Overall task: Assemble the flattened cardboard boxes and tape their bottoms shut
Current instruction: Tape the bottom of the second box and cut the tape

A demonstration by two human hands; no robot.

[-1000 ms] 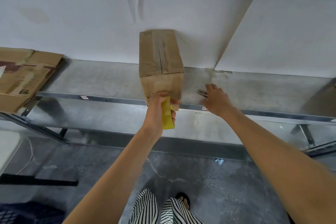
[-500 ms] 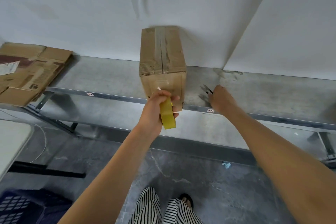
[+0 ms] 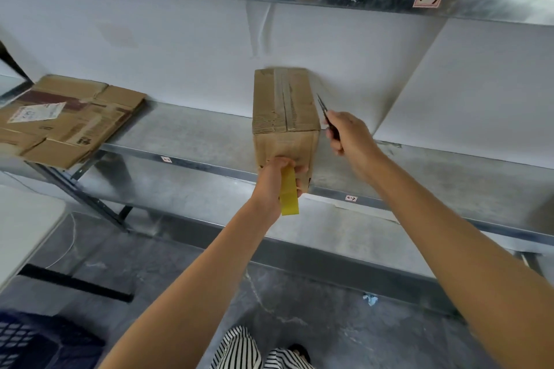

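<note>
Gripping tape roll (image 3: 288, 192), left hand (image 3: 274, 181); right hand (image 3: 349, 136) raised, holding scissors (image 3: 325, 112).

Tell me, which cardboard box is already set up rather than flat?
The box standing upright at the left hand holding yellow tape. The cardboard on the left lies flattened in a pile.

The brown cardboard box (image 3: 284, 99) is assembled and stands on the metal shelf (image 3: 186, 141), with its far end against the wall and its near end at the front edge. A strip of tape runs along the middle seam of its upper face. The yellow tape roll (image 3: 289, 193) hangs before the near face, held in the left grip (image 3: 274, 180). The small dark scissors (image 3: 324, 109) point up, just beside the box's right edge, in the right grip (image 3: 349, 135). The flattened cardboard boxes (image 3: 69, 123) lie stacked at the shelf's left end, well apart.
</note>
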